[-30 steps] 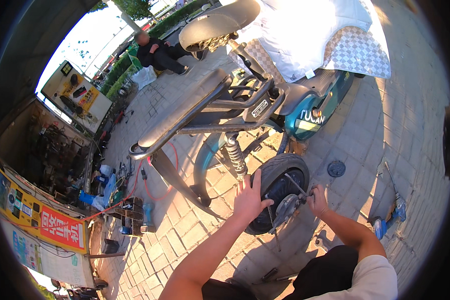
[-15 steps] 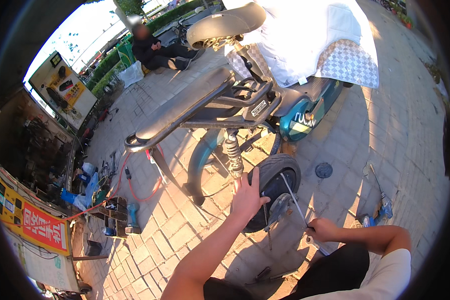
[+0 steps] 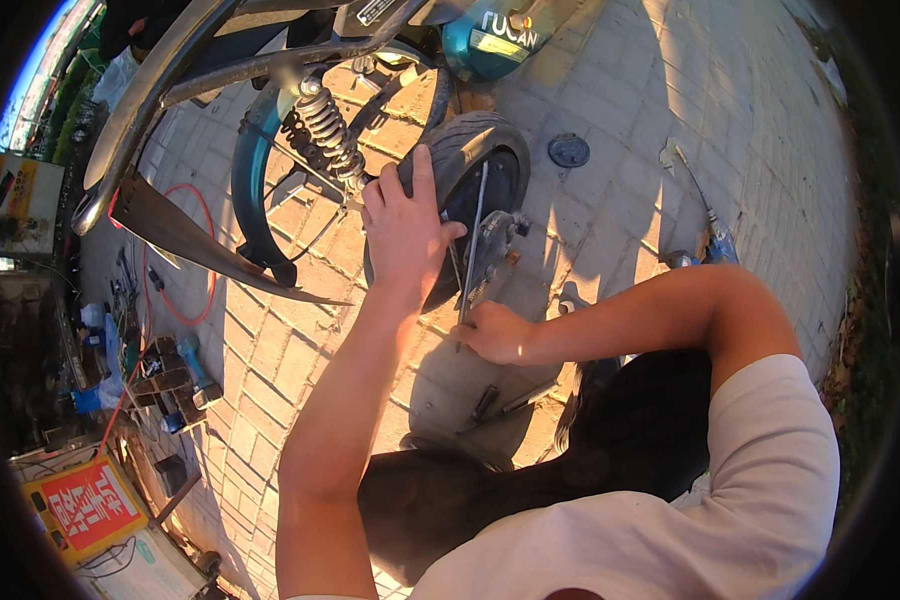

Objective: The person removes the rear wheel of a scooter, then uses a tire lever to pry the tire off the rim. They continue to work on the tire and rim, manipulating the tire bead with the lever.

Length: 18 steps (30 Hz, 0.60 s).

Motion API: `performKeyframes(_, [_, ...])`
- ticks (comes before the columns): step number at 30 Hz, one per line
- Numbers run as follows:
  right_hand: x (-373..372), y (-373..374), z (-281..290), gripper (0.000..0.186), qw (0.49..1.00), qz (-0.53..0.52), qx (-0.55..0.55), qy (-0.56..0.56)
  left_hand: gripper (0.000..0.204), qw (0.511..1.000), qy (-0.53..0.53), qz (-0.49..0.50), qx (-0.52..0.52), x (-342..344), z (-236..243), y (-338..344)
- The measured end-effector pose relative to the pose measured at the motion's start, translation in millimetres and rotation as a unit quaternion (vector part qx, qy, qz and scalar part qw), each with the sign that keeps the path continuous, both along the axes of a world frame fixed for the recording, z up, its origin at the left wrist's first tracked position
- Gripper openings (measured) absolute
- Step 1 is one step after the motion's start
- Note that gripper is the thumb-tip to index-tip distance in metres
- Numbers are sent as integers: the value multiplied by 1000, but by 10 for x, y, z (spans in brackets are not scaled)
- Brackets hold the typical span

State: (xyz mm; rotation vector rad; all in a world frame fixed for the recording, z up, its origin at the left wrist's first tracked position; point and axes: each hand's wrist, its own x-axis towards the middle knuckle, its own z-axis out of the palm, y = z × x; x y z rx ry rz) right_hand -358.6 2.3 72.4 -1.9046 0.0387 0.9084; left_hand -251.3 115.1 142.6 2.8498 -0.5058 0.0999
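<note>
My left hand (image 3: pixel 408 215) grips the tread side of a black scooter tire (image 3: pixel 473 135) on its wheel, thumb toward the rim. My right hand (image 3: pixel 492 330) is closed on a long metal lever (image 3: pixel 477 225), whose upper end reaches into the tire's rim. A second thin rod stands beside it at the wheel, partly hidden. A metal hub part (image 3: pixel 505 240) sits at the wheel's right side. Above are a coil shock (image 3: pixel 328 130), a curved teal fender (image 3: pixel 250 175) and the teal body (image 3: pixel 470 50) of the tipped scooter.
A power tool (image 3: pixel 198 370) and tool box (image 3: pixel 160 375) lie left, near a red hose (image 3: pixel 206 250) and signboard (image 3: pixel 82 502). A long tool (image 3: pixel 715 235) and round dark lid (image 3: pixel 568 150) lie right. Small tools lie below the wheel. A seated person (image 3: pixel 120 25) is at top left.
The view has tilted down. My right hand has moved left with the lever, which has swung from diagonal to nearly upright. My left hand remains on the tire.
</note>
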Motion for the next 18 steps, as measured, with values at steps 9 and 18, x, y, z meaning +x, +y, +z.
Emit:
performKeyframes(9, [-50, 397, -206, 37, 976, -197, 72, 53, 101, 998, -14, -47, 41, -5, 16, -298])
performKeyframes(18, [-96, 482, -696, 53, 989, -146, 2, -24, 113, 997, -42, -49, 30, 169, 2, -70])
